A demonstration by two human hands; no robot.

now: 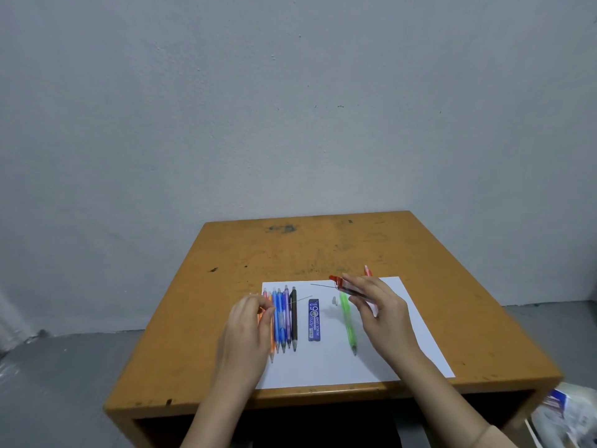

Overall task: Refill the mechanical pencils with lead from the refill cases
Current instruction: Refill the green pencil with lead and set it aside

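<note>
Head view of a wooden table [452, 286] with a white sheet [371, 360] lying against its near edge.

Near the sheet's left edge, a row of mechanical pencils [284, 321] lies side by side, tips toward the near edge (orange, pink, two blue, purple, black, from left to right). A blue refill case [313, 319] lies just right of the black pencil, parallel to the row. Toward the middle of the sheet a green pencil [349, 324] lies alone, tip toward the near edge, with a small white cap [335, 301] just beside its far end.

The left hand [248, 321] is over the left end of the row, thumb and fingertips drawn together and pinching one end of a loose lead [300, 300], which slants up to the right above the pencils.

The right hand [381, 312] is raised over the sheet's far right part, thumb and fingers pinching a red refill case [344, 286]. A thin dark lead stick [319, 286] juts from its open end toward the left. A red pencil [368, 271] lies behind this hand at the sheet's far edge, mostly hidden.

A plastic bag [568, 412] shows beyond the table's near right corner.
</note>
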